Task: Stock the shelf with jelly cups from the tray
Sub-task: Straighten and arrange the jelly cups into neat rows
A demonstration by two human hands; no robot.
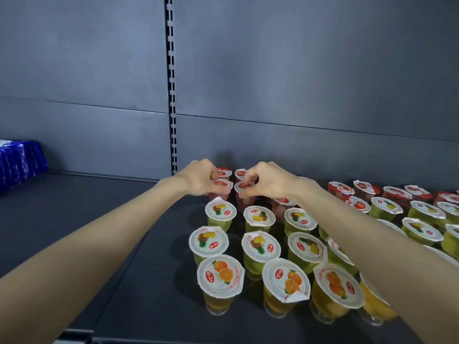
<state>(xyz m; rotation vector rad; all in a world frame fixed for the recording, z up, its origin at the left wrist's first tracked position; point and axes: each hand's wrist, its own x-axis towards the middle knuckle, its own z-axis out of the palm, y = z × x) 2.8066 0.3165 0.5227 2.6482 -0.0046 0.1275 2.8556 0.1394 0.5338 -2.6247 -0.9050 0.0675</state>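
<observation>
Your left hand (198, 180) pinches one strawberry jelly cup (224, 183), right hand (269, 181) pinches the neighbouring cup (242, 187). Pink jelly, white lids, strawberry print, both on the shelf (161, 244).

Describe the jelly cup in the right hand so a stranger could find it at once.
Below the slotted strip in the back wall, two hands meet over the strawberry cups. The right hand pinches the wanted cup by its lid rim; its left neighbour is held by the left hand.
</observation>
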